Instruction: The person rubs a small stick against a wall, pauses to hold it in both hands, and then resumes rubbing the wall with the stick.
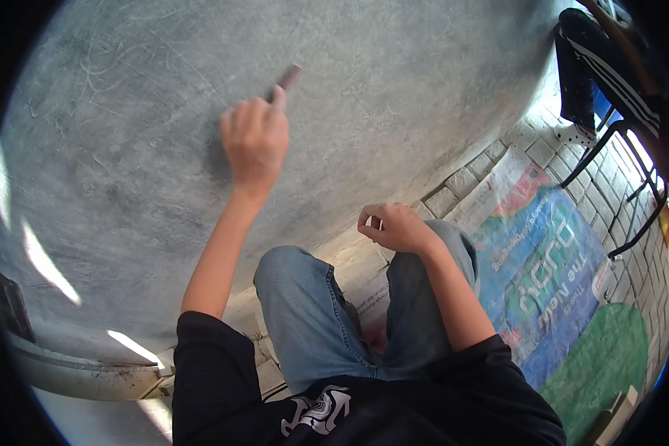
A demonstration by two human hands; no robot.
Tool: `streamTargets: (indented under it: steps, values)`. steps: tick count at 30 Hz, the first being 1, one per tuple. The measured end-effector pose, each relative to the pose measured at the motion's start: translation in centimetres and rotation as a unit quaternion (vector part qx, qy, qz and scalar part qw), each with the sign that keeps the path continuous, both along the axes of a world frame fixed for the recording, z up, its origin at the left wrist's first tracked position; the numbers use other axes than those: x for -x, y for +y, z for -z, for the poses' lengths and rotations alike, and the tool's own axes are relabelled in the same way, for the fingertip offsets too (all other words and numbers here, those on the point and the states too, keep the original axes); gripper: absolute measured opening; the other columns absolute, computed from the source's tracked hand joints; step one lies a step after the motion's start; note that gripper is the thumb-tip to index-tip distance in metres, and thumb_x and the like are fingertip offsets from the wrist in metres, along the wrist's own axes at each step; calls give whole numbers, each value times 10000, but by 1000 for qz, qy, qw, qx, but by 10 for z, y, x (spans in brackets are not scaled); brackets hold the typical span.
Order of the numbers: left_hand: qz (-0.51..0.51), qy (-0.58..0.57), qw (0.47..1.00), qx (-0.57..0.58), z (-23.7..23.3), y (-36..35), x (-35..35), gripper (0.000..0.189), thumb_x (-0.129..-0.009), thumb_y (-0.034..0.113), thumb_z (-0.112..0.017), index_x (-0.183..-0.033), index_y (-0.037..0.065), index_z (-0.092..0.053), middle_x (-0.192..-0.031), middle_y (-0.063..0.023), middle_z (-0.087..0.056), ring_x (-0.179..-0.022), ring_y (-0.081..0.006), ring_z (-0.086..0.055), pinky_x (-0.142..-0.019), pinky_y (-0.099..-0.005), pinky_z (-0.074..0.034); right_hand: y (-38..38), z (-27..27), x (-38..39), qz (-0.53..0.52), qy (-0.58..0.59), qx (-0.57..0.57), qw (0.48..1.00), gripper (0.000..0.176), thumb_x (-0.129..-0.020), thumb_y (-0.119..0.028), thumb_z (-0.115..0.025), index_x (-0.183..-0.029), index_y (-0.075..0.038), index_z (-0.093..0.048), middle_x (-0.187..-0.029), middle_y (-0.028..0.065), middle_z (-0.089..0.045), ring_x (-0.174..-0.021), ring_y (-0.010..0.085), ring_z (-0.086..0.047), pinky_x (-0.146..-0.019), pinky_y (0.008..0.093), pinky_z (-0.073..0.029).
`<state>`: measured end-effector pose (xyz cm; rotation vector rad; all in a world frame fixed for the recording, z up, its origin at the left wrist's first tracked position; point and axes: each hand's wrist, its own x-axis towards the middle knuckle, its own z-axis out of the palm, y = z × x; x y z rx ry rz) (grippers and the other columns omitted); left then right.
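My left hand (254, 137) is raised against the grey wall (364, 89), its fingers wrapped round a slim dark brown tool (288, 80). The tool's far end points up and to the right over the wall surface; it is slightly blurred, and I cannot tell exactly what it is. My right hand (398, 227) rests by my right knee with its fingers curled. A small dark shape shows between thumb and fingers, too unclear to name.
A printed banner (528, 260) lies on the paving bricks (543, 152) at the right. Beyond it, a seated person (609, 63) in dark striped trousers is on a black-framed chair (635, 238). A green sheet (602, 364) is at the lower right.
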<state>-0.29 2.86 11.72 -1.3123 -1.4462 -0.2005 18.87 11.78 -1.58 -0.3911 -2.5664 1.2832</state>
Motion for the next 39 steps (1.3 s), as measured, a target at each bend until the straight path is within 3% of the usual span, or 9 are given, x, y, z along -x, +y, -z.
streamTargets:
  steps: [4,7,13,20,22,26,29,35,39]
  values:
    - [43,66,971,226,85,10,6,292,-744,71,-558,-1028,50,-620,-732,-10,-488,-740,-150,-505,-747,-363,-376,-3,7,0,-5,16,-21,1000,142,-774,-190,-593,-845,-74,-631,-661,93,-639,-630,259,-622,-605,362,-468]
    - [44,41,966,251,81,23,-6,284,-740,75,-567,-1016,54,-627,-740,-8,-493,-759,-141,-514,-768,-354,-362,-4,2,-2,-8,14,-24,1000,135,-777,-189,-593,-846,-78,-631,-667,94,-640,-638,259,-623,-609,365,-468]
    - [7,-22,1000,-13,-19,22,-10,267,-706,90,-595,-965,38,-640,-729,-4,-510,-763,-138,-513,-793,-360,-356,-1,0,-3,-3,5,4,1000,172,-775,-173,-599,-919,-79,-611,-696,112,-644,-692,283,-630,-643,382,-475]
    - [37,62,976,205,97,22,-1,275,-729,96,-587,-997,52,-629,-735,-1,-496,-766,-133,-512,-778,-365,-355,-4,3,-3,-10,13,-20,1000,249,-787,-181,-603,-1008,-75,-562,-686,114,-633,-676,290,-619,-636,378,-463]
    - [43,43,970,237,90,25,-13,264,-723,103,-595,-979,55,-634,-747,-6,-513,-785,-135,-522,-794,-372,-363,-5,2,-7,-7,15,-17,1000,249,-787,-183,-604,-1007,-75,-562,-685,113,-632,-676,289,-618,-635,379,-462]
    - [-18,-10,998,59,19,21,-28,292,-725,88,-604,-1010,25,-624,-745,-13,-509,-776,-154,-520,-806,-346,-363,1,6,-7,-16,23,-15,999,250,-787,-188,-607,-1007,-80,-562,-689,108,-634,-679,286,-617,-633,381,-459]
    - [2,-9,999,50,-1,19,-11,284,-732,66,-599,-1010,12,-622,-741,-24,-502,-761,-166,-516,-810,-342,-383,1,7,-7,-8,28,-15,999,246,-789,-188,-604,-1006,-81,-562,-690,108,-635,-681,285,-617,-635,381,-459]
    - [62,12,977,202,64,26,-7,212,-744,26,-585,-947,-14,-633,-719,-39,-476,-741,-179,-507,-813,-368,-421,-2,5,-5,-21,10,-22,999,238,-790,-184,-598,-998,-74,-561,-692,108,-636,-678,282,-617,-639,385,-458]
    - [76,-29,988,134,32,30,-25,243,-728,41,-593,-966,13,-635,-702,-51,-455,-720,-205,-493,-723,-353,-418,1,8,-5,-27,16,-27,999,240,-793,-188,-597,-1002,-76,-560,-693,114,-635,-680,282,-618,-638,385,-458]
